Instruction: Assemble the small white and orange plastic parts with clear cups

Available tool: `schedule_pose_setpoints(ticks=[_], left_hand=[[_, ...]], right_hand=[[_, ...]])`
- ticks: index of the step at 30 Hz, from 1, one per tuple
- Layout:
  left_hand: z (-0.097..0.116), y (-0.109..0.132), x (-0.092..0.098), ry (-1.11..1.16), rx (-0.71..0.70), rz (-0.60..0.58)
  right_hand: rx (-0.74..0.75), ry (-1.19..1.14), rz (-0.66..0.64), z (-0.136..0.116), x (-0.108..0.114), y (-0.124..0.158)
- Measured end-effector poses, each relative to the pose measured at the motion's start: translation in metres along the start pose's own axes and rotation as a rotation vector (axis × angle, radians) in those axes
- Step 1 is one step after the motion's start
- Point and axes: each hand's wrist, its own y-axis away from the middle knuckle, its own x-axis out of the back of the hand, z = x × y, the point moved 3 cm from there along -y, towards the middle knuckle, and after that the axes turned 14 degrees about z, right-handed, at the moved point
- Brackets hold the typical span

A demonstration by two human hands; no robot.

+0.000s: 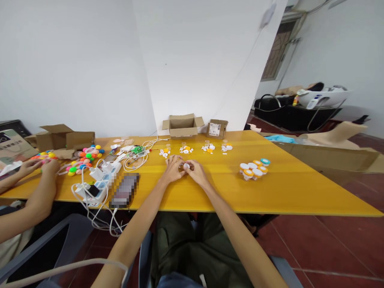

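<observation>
My left hand (174, 170) and my right hand (195, 172) meet above the table, near its front edge. Between their fingertips is a small white round piece (186, 165), too small to make out in detail. The fingers of both hands are bent and closed around it. Just beyond the hands lie small groups of white and orange plastic parts (186, 150), with small transparent cups (184, 144) among them. Off to the right stands a cluster of small transparent containers with white, orange and teal round tops (257, 173).
A phone (124, 191) and a white power strip (103, 182) with tangled cables lie left. Beyond them are a green circuit board (138, 150), colourful balls (90, 154) and a co-worker's hands (49, 166). An open carton (183, 126) and a smaller box (216, 129) stand by the wall.
</observation>
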Motion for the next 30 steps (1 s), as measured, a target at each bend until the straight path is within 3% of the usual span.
schedule_pose_setpoints(ticks=[14,30], left_hand=[[0.0023,-0.0022,0.0017,0.035,0.060,-0.028],[0.0034,-0.0024,0.0016,0.033,0.065,-0.058]], right_hand=[[-0.024,-0.065,-0.014,0.0028,-0.0009,-0.0001],[-0.008,0.012,-0.014,0.0029,-0.0021,0.0003]])
